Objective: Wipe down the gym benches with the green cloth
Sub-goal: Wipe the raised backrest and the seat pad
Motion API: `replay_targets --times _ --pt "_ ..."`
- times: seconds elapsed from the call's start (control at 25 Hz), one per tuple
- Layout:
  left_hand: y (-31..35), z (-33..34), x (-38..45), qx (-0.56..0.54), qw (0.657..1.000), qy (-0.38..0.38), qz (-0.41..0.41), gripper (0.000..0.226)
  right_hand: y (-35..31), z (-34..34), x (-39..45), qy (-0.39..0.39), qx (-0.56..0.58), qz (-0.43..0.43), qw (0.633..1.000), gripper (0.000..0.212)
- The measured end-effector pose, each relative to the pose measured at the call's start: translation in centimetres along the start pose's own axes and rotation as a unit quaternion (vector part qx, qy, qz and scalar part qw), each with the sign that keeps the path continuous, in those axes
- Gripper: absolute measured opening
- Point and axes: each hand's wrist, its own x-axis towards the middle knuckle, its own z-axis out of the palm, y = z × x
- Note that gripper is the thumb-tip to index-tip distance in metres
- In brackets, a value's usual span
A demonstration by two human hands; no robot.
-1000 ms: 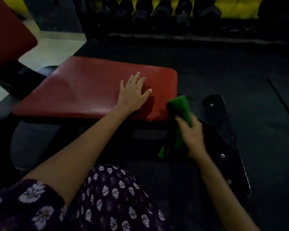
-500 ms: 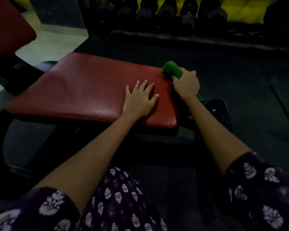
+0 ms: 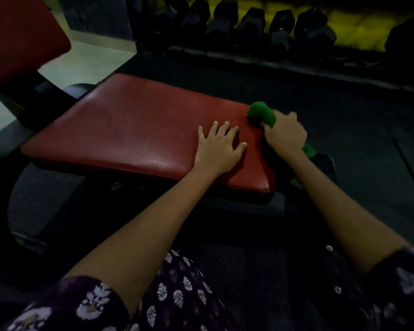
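Right hand on cloth at pad's far right corner

Right hand (image 3: pixel 285 134) grips the green cloth (image 3: pixel 261 114), fingers curled round it. 1 bunched end of the cloth sticks out ahead of the knuckles and sits on the far right corner of the red pad (image 3: pixel 134 134). A 2nd bit of green shows behind the wrist, off the pad's right edge, above the dark frame (image 3: pixel 325 163).

Left hand (image 3: pixel 219 149) lies flat on the pad, palm down, fingers spread and straight, holding nothing. It is just beside the right hand, not touching it, near the pad's right end.

Pad surface shows a wet-looking sheen along the near edge, left of the left wrist. Pad lies roughly level, long side running left to right.

Second red pad (image 3: pixel 22 37) at upper left, tilted, apart from the first. Dumbbells (image 3: pixel 249 27) in a row along the back, against a yellow wall. Dark mat floor (image 3: pixel 356 103) on the right; pale floor at upper left. Patterned sleeves (image 3: pixel 86 304) on both arms, low in view. Light is dim.
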Motion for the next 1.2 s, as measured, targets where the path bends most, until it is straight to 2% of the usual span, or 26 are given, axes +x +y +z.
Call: replay_targets --times 0.12,0.2,0.28,0.4,0.52,0.68,1.0,1.2 --pt "-0.8 -2.0 2.1 0.038 0.997 -0.016 0.058 0.058 -1.3 0.4 4.2 -0.013 -0.035 -0.012 0.999 0.039" --pt "-3.2 -3.7 4.6 0.049 0.996 -0.019 0.074 0.059 -1.6 1.0 4.7 0.014 -0.045 -0.026 0.999 0.042" --pt "-6.7 -3.9 6.5 0.057 0.998 -0.006 0.022 0.068 -1.7 1.5 4.1 0.056 -0.06 -0.045 0.996 0.046" --pt "-10.8 -2.5 7.7 0.001 0.993 0.008 -0.117 0.084 -2.1 2.3 3.2 0.062 -0.077 -0.047 0.994 0.046" --pt "-11.4 -2.4 10.0 -0.029 0.978 0.006 -0.205 0.094 -2.1 2.4 3.4 0.061 -0.079 -0.025 0.995 0.046" --pt "-11.0 -2.5 11.5 -0.048 0.941 -0.004 -0.334 0.099 -1.4 3.1 3.3 0.062 -0.067 -0.026 0.996 0.047" --pt "-11.1 -2.3 13.0 -0.014 0.931 -0.035 -0.364 0.096 -1.0 3.6 4.8 0.056 -0.076 -0.066 0.993 0.04" --pt "-10.7 -2.5 13.8 0.001 0.928 -0.066 -0.367 0.095 -0.8 3.1 5.6 0.016 -0.062 -0.063 0.996 0.039"
